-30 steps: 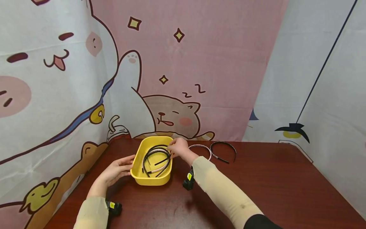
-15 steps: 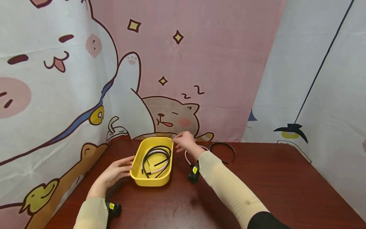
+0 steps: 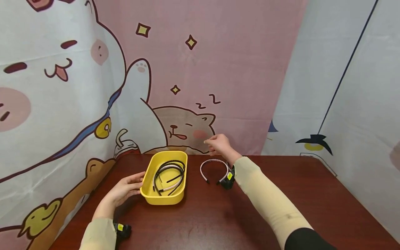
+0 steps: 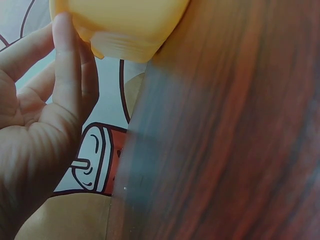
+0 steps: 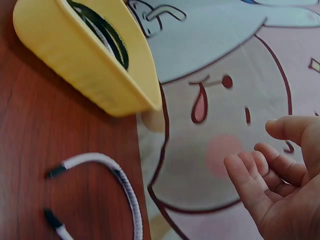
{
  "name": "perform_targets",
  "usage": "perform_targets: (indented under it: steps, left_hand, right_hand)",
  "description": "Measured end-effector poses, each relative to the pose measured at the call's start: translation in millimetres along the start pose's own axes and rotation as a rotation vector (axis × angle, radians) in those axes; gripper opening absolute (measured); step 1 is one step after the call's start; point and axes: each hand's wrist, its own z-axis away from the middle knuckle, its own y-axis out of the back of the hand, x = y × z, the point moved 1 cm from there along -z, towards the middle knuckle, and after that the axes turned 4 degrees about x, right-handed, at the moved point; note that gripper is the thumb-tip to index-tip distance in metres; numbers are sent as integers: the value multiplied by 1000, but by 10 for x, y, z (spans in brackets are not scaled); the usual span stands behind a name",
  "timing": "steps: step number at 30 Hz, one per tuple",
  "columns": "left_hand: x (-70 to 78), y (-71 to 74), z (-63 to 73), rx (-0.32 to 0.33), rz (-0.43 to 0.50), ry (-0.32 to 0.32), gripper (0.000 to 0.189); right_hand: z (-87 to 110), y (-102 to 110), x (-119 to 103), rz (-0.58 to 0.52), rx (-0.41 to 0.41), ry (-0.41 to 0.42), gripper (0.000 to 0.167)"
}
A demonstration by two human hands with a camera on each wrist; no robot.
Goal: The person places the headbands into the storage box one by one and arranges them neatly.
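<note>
My left hand (image 3: 126, 187) touches the left side of a yellow plastic basin (image 3: 162, 200) with its fingertips. In the left wrist view its fingers (image 4: 66, 70) are fairly straight against the basin's wall. Several black and white headbands (image 3: 168, 188) lie looped over each other inside the basin. My right hand (image 3: 219, 144) hovers over the back of the table, empty, with relaxed, slightly bent fingers (image 5: 245, 180). Just below it, a white ribbed headband (image 3: 214, 160) with black tips lies on the table. A black headband seen there earlier is mostly hidden behind my right wrist.
The dark red-brown wooden table (image 3: 193, 225) ends at a cloth backdrop (image 3: 243, 86) with cartoon animals, close behind the basin. More cloth stands along the left and right sides. A small black camera (image 3: 228, 178) sits on my right wrist.
My right hand has left the basin's right rim and moved right and up, past the white headband. The left hand stays at the basin, and the headbands inside lie as before.
</note>
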Motion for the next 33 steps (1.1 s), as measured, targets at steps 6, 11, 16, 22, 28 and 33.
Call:
perform_targets:
  steps: [6,11,16,22,28,33]
  left_hand:
    - [14,-9,24,-7,3,-2,66]
    - [11,-22,34,-6,0,1,65]
    - [23,-23,30,1,-2,2,65]
    - [32,-7,37,0,-17,6,64]
    - [33,-11,32,-4,-17,7,65]
    - [20,-15,38,-10,-12,1,65]
  right_hand:
    - [-64,329,92,36,52,-3,25]
    - [-78,592,161,91,81,12,28]
    - [-111,810,301,92,107,5,36]
    - [-158,982,573,23,105,-74,34]
    - [-173,1148,799,62,121,-78,36]
    - [-141,1280,957,101,128,-98,36]
